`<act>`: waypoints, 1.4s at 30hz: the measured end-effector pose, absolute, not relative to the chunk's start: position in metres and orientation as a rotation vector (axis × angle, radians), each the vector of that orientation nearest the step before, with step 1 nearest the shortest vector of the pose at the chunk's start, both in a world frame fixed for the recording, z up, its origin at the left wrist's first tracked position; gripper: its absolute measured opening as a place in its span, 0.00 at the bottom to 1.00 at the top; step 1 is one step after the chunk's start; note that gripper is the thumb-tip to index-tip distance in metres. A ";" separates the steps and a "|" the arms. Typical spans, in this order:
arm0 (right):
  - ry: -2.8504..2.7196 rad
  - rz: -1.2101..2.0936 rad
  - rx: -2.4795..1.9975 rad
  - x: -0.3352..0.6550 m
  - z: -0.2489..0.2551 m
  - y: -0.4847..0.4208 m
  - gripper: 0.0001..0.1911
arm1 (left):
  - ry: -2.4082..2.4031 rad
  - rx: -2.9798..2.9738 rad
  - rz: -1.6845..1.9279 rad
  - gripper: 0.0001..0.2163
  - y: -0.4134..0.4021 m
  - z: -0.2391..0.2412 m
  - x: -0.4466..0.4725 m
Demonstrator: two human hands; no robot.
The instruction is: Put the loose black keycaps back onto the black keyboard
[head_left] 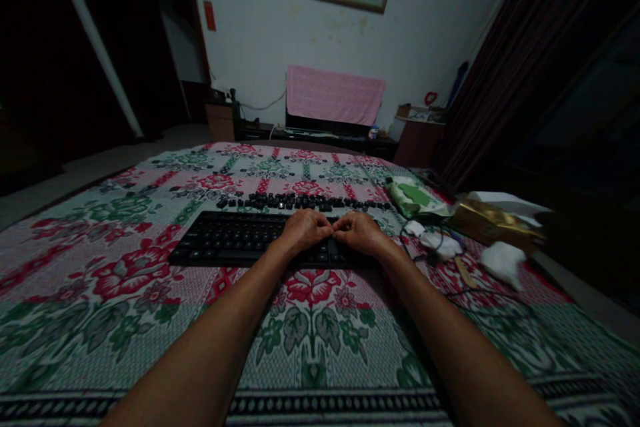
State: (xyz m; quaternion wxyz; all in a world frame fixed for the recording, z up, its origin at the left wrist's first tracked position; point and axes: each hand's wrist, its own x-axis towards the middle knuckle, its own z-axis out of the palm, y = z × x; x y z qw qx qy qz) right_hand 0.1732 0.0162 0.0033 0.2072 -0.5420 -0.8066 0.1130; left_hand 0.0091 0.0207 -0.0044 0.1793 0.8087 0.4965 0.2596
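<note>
A black computer keyboard [225, 238] lies across the patterned bedspread, its keys stripped off over at least part of it. My left hand [306, 228] and my right hand [356, 230] meet above its right half, fingertips pinched close together. Whatever sits between the fingers is too small and dark to make out. Just beyond the keyboard runs a long row of loose black keycaps [300, 201]. Both hands hide part of the keyboard's right side.
To the right lie a green and white tissue pack [416, 197], a gold tissue box [493, 220], crumpled white tissues [503, 263], a flat wooden-looking piece [465, 272] and a black cable [480, 297]. A pink towel [335, 95] covers something by the far wall.
</note>
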 end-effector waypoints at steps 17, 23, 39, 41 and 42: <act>-2.317 0.304 -1.483 0.172 0.009 0.013 0.10 | 1.289 2.242 0.757 0.12 0.023 -0.005 0.003; -2.134 0.084 -1.543 0.173 0.004 0.026 0.13 | 1.506 2.123 1.040 0.13 0.030 -0.004 -0.010; -2.161 0.031 -1.859 0.161 -0.007 0.097 0.17 | 1.643 1.962 1.027 0.11 0.034 -0.003 -0.018; -2.173 0.041 -1.847 0.161 -0.009 0.100 0.17 | 1.657 1.953 1.029 0.11 0.034 -0.004 -0.018; -2.176 0.043 -1.841 0.161 -0.010 0.101 0.17 | 1.664 1.953 1.029 0.11 0.035 -0.004 -0.018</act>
